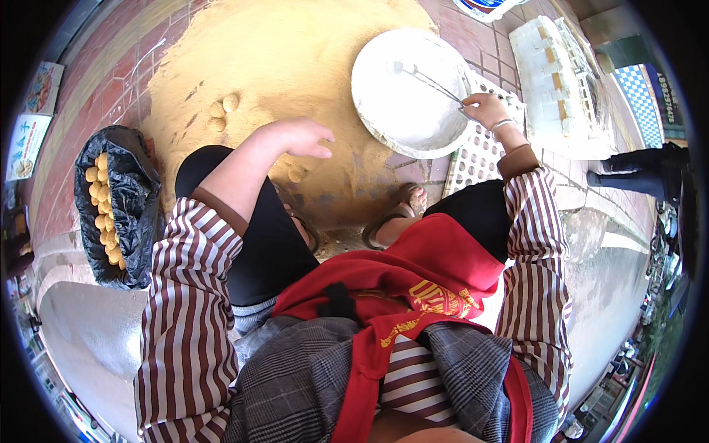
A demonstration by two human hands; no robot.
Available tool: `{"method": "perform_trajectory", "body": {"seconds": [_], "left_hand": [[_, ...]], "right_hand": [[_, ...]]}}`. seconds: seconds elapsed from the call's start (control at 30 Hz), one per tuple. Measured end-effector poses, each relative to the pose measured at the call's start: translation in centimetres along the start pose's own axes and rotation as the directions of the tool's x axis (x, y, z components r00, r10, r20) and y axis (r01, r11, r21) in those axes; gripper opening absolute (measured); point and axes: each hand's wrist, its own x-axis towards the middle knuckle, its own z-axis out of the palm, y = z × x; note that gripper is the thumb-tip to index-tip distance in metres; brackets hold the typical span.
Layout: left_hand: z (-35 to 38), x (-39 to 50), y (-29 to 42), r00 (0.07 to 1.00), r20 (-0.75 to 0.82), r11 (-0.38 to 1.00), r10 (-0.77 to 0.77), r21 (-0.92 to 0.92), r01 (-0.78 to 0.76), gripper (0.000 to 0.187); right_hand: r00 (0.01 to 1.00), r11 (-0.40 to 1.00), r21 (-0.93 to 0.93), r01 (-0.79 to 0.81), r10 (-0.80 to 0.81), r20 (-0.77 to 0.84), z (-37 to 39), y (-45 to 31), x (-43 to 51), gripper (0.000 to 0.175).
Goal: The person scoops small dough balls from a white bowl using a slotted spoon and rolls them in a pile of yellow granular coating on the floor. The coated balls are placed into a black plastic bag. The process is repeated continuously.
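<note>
A long-handled metal utensil (437,87) is in the fingers of my right hand (487,111), its far end resting in a large white basin (370,113). Glare hides the detail of the pale contents and of the utensil's tip. My left hand (307,137) hovers with bent fingers over a wide spread of yellow powder (277,61); nothing shows in its grasp. Several powder-coated, egg-sized balls lie on the powder, among them one ball (231,102) beyond my left forearm and another ball (297,175) below that hand.
To the left, a black plastic bag (135,221) holds several coated balls (103,191). A white perforated tray (471,158) lies partly under the basin. White foam boxes (543,83) stand at right, near a person's legs (631,180). A bucket (487,8) shows at the top edge.
</note>
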Motion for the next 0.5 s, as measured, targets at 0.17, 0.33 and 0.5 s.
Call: {"method": "perform_trajectory", "body": {"seconds": [0.17,0.33,0.5], "left_hand": [[-0.1,-0.4,0.0,1.000,0.001,1.000,0.009,-0.019,-0.009,0.050],[-0.6,-1.1,0.5,1.000,0.003,0.999,-0.020,-0.031,0.020,0.051],[-1.1,-1.3,0.9,0.999,0.024,0.998,-0.045,-0.040,0.046,0.052]], "right_hand": [[0.998,0.998,-0.040,0.053,-0.054,-0.013,0.2,0.8,1.0,0.033],[0.998,0.994,0.091,0.061,-0.061,-0.011,-1.2,-0.5,0.5,0.027],[0.994,0.968,0.228,0.107,-0.110,0.001,-2.1,-5.4,0.9,0.027]]}}
